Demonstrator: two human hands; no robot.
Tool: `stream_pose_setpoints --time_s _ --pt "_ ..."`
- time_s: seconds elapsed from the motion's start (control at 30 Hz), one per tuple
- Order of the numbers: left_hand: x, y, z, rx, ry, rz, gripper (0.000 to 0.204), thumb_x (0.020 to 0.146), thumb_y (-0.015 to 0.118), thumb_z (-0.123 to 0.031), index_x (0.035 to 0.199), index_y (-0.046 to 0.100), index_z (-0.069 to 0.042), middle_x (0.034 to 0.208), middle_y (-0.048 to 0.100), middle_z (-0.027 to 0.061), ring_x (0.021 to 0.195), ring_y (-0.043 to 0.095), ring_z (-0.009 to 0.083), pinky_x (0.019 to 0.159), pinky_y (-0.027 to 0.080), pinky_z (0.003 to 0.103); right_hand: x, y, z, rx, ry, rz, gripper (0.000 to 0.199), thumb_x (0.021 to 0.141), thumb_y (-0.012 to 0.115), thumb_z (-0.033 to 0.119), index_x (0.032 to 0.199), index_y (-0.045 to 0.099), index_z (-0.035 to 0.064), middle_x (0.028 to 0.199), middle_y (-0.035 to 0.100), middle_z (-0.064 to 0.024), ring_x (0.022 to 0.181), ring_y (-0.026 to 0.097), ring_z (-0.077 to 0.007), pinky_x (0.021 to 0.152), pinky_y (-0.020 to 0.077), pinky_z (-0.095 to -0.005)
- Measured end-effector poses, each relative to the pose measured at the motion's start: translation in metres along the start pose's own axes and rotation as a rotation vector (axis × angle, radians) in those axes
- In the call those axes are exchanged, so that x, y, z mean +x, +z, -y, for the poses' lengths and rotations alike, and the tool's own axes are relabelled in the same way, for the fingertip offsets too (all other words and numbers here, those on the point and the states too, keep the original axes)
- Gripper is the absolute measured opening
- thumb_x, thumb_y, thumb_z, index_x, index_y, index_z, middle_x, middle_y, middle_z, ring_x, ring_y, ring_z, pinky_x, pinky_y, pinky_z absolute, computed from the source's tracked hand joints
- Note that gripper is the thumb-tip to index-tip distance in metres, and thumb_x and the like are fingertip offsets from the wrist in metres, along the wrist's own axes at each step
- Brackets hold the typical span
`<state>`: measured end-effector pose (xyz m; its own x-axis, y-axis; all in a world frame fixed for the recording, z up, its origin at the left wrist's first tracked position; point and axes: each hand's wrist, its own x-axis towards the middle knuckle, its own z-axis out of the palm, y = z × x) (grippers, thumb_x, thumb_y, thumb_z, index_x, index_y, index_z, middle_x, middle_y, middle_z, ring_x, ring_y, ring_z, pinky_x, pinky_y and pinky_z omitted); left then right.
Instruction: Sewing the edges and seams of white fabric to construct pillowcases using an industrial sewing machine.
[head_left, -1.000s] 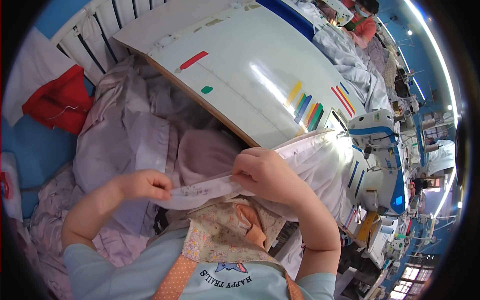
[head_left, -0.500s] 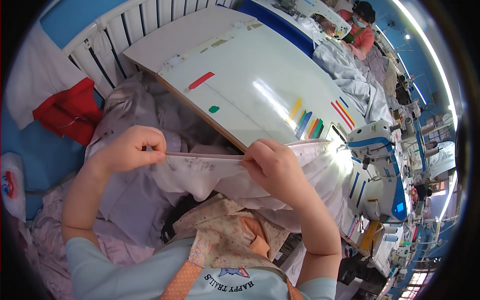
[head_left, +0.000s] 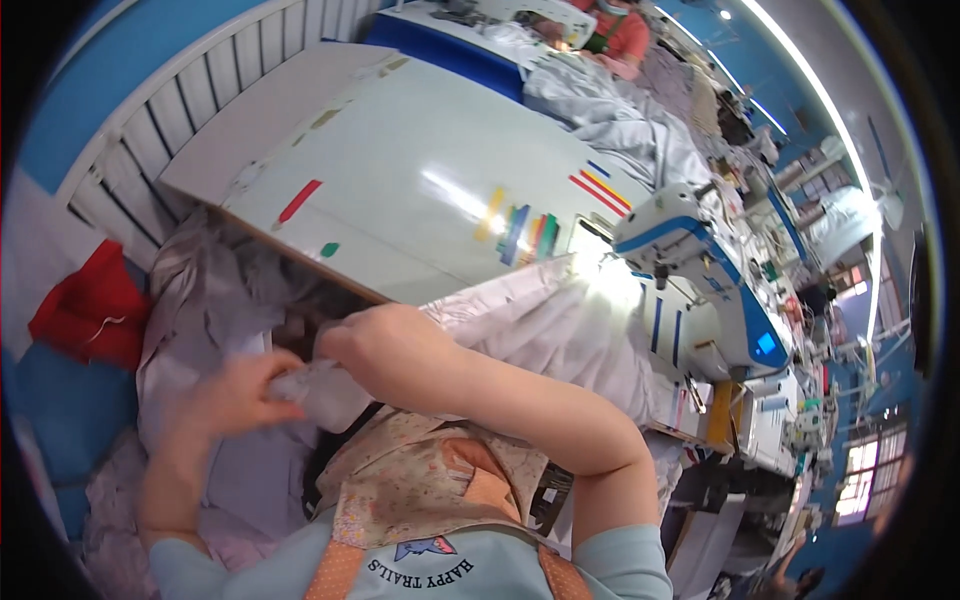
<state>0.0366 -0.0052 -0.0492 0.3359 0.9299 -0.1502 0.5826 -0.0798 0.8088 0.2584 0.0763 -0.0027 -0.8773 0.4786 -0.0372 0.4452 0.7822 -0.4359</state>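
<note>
A pale pinkish fabric stretches from the lit needle area of a sewing machine along the table's near edge toward my hands. Its gathered end bunches over my lap. My right hand has crossed to the left and is closed on the fabric's edge, its fingertips mostly hidden behind the back of the hand. Beside it, my left hand is smeared by motion, with thumb and forefinger apart next to a loose fold of the cloth.
The white worktable carries coloured tape strips. More fabric hangs in a heap at the left, beside a red cloth and a white slatted rail. A co-worker sits at another machine beyond the table.
My right hand has moved left along the fabric to beside my left hand. The left hand has let go of the edge and lowered. The view has shifted, so the table appears farther left.
</note>
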Motion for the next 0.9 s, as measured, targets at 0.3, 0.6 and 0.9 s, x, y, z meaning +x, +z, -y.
stream_pose_setpoints --time_s 0.3,0.6,0.9 --pt "0.009 0.057 0.068 0.095 -0.218 -0.123 0.033 0.074 0.069 -0.025 0.088 0.063 0.004 0.075 0.066 0.0125 0.069 0.061 0.0169 0.064 0.047 0.032 -0.045 -0.098 -0.034 0.653 0.204 -1.039 0.02 0.079 0.05 -0.005 0.094 0.061 0.0027 0.069 0.056 0.0029 0.061 0.051 -0.0028 0.051 0.0398 -0.018" --pt "0.081 -0.044 -0.14 0.452 0.801 -0.404 0.029 0.063 0.069 0.001 0.091 0.059 -0.002 0.076 0.063 0.0119 0.068 0.063 0.0207 0.061 0.048 0.028 -0.017 -0.031 -0.021 0.7 -0.027 -0.532 0.083 0.063 0.078 0.017 0.132 0.034 0.0074 0.118 0.052 -0.0145 0.089 0.058 -0.021 0.073 0.0485 -0.0314" --pt "0.079 0.09 -0.042 -0.563 0.358 0.183 0.081 0.067 0.08 -0.026 0.131 0.036 -0.003 0.121 0.049 0.0063 0.111 0.046 0.0171 0.093 0.038 0.035 -0.088 -0.053 -0.035 1.305 0.225 -0.595 0.024 0.074 0.058 -0.002 0.097 0.063 0.0022 0.087 0.065 -0.0035 0.083 0.059 -0.0118 0.076 0.046 -0.0257"
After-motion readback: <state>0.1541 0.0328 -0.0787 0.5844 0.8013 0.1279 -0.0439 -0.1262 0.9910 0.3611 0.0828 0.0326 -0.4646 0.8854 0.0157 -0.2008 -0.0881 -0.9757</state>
